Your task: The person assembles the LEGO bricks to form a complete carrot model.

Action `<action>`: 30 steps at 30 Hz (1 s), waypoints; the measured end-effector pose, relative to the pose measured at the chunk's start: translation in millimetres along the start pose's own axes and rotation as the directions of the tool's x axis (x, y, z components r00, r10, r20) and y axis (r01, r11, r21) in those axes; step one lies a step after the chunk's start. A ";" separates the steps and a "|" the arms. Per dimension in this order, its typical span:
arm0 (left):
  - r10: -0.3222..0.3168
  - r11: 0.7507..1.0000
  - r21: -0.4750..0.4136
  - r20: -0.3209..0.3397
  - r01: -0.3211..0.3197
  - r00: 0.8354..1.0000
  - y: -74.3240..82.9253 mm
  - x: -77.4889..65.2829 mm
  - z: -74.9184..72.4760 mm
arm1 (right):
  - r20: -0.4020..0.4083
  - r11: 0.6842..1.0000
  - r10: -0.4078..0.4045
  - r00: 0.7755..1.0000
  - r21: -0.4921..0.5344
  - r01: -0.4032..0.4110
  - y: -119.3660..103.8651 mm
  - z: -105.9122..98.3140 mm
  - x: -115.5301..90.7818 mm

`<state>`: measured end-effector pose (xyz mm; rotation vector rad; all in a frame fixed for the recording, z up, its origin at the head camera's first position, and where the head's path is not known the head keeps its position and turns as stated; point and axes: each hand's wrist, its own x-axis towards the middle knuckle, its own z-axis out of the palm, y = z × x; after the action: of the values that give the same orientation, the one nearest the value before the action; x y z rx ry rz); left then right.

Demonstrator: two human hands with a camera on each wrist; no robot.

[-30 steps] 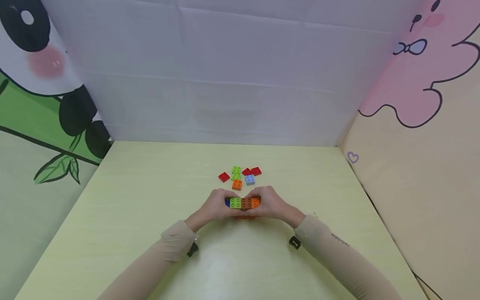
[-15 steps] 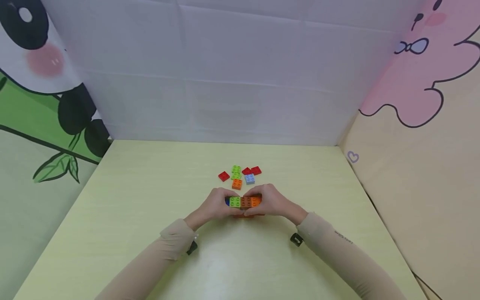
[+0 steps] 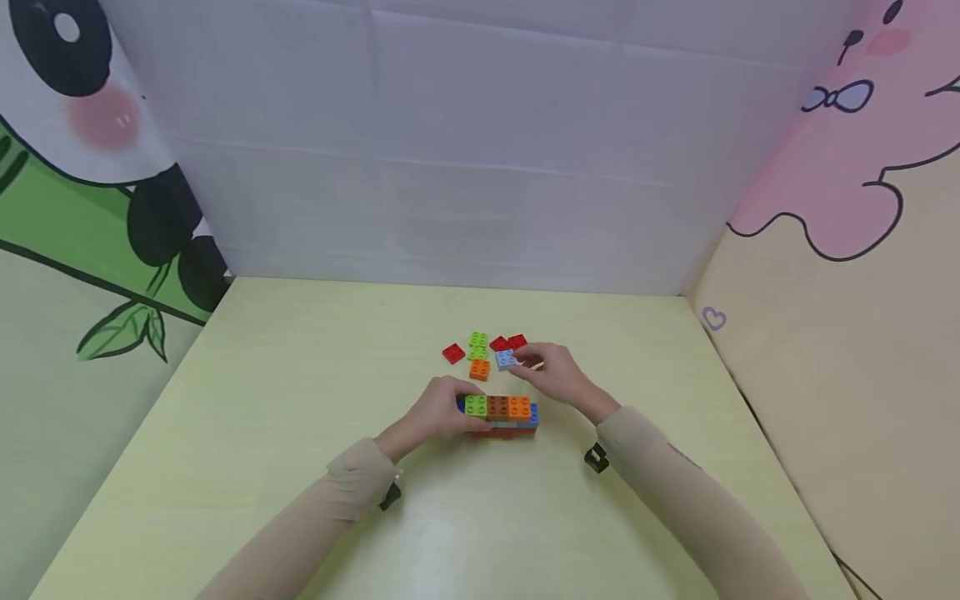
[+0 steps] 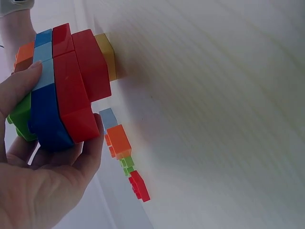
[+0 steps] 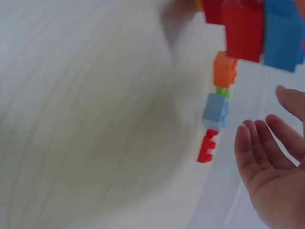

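Left hand [image 3: 442,407] gripped the left end of the brick stack [image 3: 497,407], thumb on the near side, fingers round the end and far side. Probably held there to steady it with 1 hand; that left the right end exposed and the other hand free. Stack sat mid-table, nearer the person than the loose bricks. A yellow brick [image 4: 108,55] showed at its underside; couldn't tell if it touched the table [image 3: 300,375].

Right hand [image 3: 561,375] held nothing: fingers loosely bent, thumb apart, just beside the loose light blue brick [image 3: 503,360]. Spread looked suited to a pinch; the right wrist view showed a gap to that brick. Loose bricks likely sat bunched past the stack to be in easy reach.

Count, loose: 7. 1 light blue, 1 orange brick [image 3: 479,370], 2 green bricks [image 3: 477,339] nearly in line behind it, 3 red: 1 left red brick [image 3: 453,353], 2 right red bricks [image 3: 517,342] close together.

Count, stack top: 3 across. 1 top green brick [image 3: 476,406], 1 top brown brick [image 3: 497,402], 1 top orange brick [image 3: 519,406]. Blues and reds lower down; seams partly covered, so no firm total.
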<state>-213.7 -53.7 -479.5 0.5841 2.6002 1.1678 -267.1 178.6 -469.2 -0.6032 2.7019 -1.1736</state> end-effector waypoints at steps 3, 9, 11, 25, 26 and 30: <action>-0.017 1.000 -0.005 0.008 0.017 1.000 1.2 0.0 -0.6 | 0.005 0.999 0.024 1.000 -0.034 -0.024 10.8 4.9 9.2; -0.030 1.000 -0.008 0.007 0.030 1.000 0.7 -0.4 -0.9 | 0.024 0.994 0.063 0.998 -0.096 -0.060 23.0 16.5 25.9; -0.021 1.000 -0.013 0.009 0.021 1.000 0.3 -0.4 -0.7 | 0.026 0.992 0.067 0.997 -0.105 -0.064 24.8 19.1 29.9; -0.013 0.999 -0.045 0.010 0.013 1.000 -2.4 -2.3 3.4 | 0.048 0.982 0.102 0.994 -0.161 -0.093 29.8 29.8 42.1; -0.010 0.999 -0.050 0.010 0.011 1.000 -2.3 -2.2 3.3 | 0.049 0.982 0.102 0.994 -0.163 -0.093 29.8 29.7 42.4; 0.004 0.999 -0.046 -0.001 -0.004 1.000 -2.2 -0.8 1.8 | 0.056 0.980 0.101 0.993 -0.179 -0.090 29.8 29.0 44.2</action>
<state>-213.0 -54.1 -482.2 0.5802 2.5665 1.2267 -308.5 159.3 -509.2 -0.5170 2.7640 -0.8827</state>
